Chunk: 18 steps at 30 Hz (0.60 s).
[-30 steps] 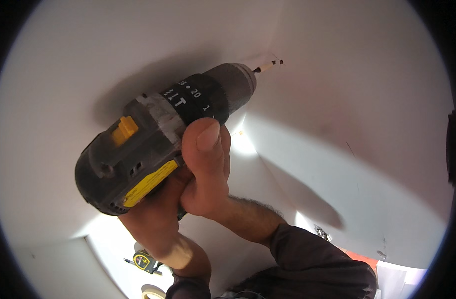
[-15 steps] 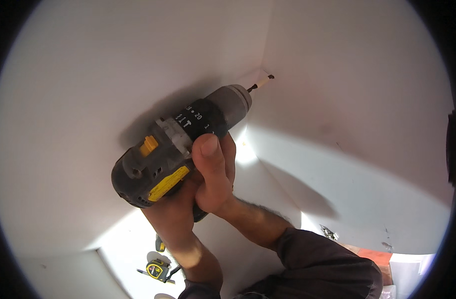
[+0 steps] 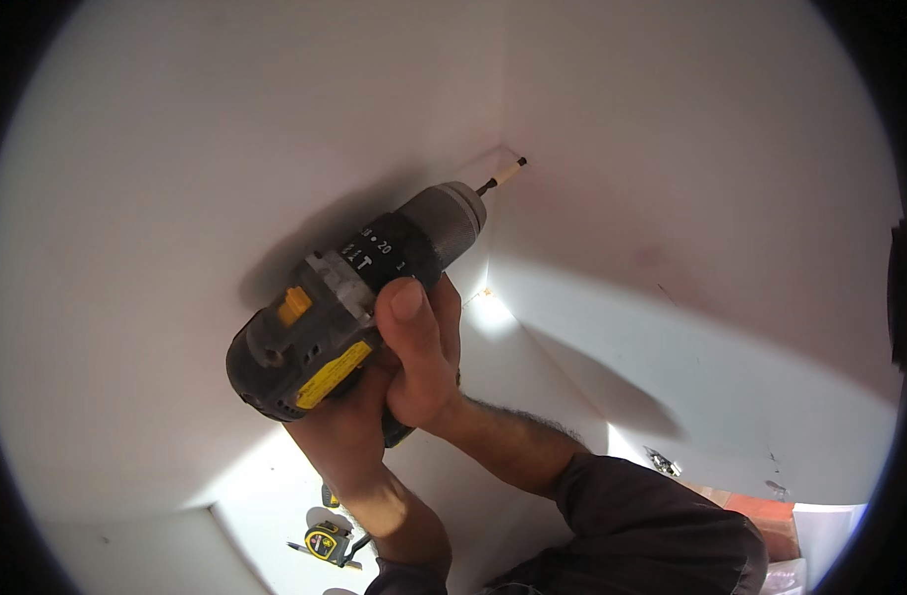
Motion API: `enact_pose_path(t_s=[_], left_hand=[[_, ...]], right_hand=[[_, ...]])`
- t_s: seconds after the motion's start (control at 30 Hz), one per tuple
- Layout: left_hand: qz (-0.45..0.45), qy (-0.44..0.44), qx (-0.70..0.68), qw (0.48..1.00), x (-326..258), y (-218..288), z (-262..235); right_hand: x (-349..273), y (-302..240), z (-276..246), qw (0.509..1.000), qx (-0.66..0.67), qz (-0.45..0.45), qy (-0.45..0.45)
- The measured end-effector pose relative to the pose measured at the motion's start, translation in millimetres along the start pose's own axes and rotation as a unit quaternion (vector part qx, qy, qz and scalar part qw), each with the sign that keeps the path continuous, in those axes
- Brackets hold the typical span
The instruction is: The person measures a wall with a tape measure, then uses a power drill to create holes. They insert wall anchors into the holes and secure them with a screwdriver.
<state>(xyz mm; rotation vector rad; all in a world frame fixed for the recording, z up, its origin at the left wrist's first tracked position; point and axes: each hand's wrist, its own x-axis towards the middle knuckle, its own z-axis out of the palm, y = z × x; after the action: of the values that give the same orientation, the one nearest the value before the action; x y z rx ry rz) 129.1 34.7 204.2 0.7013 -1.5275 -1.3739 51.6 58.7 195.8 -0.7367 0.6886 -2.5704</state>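
Observation:
A dark cordless drill (image 3: 315, 332) with yellow parts and a grey chuck (image 3: 449, 218) is raised in front of me, tilted up to the right. Its slim bit (image 3: 506, 176) has a pale middle stretch and a dark tip. The tip lies at the right-hand white panel, close to the inner corner; whether it touches or has entered cannot be made out. My left hand (image 3: 344, 426) is closed beneath the drill body, mostly hidden by it. My right hand (image 3: 424, 372) wraps the drill from the right, thumb upright beside the black collar. The trigger is hidden.
White panels (image 3: 652, 178) meet in a corner around the drill. Below lie a yellow and black tape measure (image 3: 327, 542) and a dark pen-like item beside it. Small metal hardware (image 3: 662, 462) sits at lower right, near a reddish surface (image 3: 763, 521).
The view has shifted slightly, so corner and drill appear a little lower and further left. Both hands keep their hold, and the bit tip stays beside the corner.

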Motion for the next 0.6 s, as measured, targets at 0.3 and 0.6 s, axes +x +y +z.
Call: enact_pose_path(t_s=[0.3,0.6], left_hand=[[0.018,0.027,0.008,0.999,4,-2,0],[0.022,0.008,-0.03,0.999,11,10,-13]], right_hand=[[6,4,-1,0.999,-0.005,0.017,-0.038],[10,-3,17,0.996,-0.069,-0.03,-0.038]])
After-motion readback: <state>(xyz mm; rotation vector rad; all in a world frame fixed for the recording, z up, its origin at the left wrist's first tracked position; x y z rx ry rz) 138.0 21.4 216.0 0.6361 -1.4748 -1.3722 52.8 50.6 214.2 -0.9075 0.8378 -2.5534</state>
